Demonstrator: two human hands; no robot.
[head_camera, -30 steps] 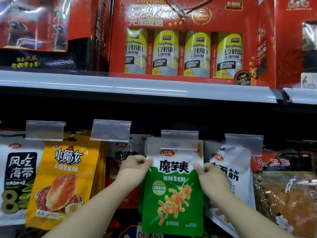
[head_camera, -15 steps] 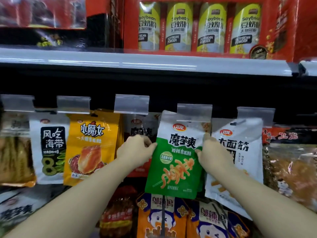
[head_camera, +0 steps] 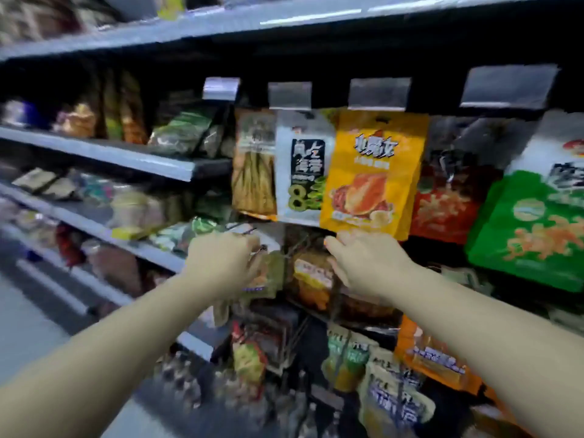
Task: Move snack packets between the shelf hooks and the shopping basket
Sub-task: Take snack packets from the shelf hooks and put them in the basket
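The green-and-white snack packet hangs at the far right of the hook row, with no hand on it. Left of it hang a red packet, an orange-yellow packet and a white seaweed packet. My left hand hovers below that row in front of lower hanging packets, its fingers loosely curled with no packet seen in them. My right hand is beside it, just under the orange-yellow packet, fingers relaxed and holding nothing. The picture is blurred by motion. No basket is in view.
Clear price-tag holders top each hook. Grey shelves with bagged snacks run off to the left. More packets hang lower down, near my forearms. The aisle floor shows at the lower left.
Both hands have let go of the green packet, which stays on its hook. The view has swung left and down, and both hands now sit lower, under the orange-yellow packet.
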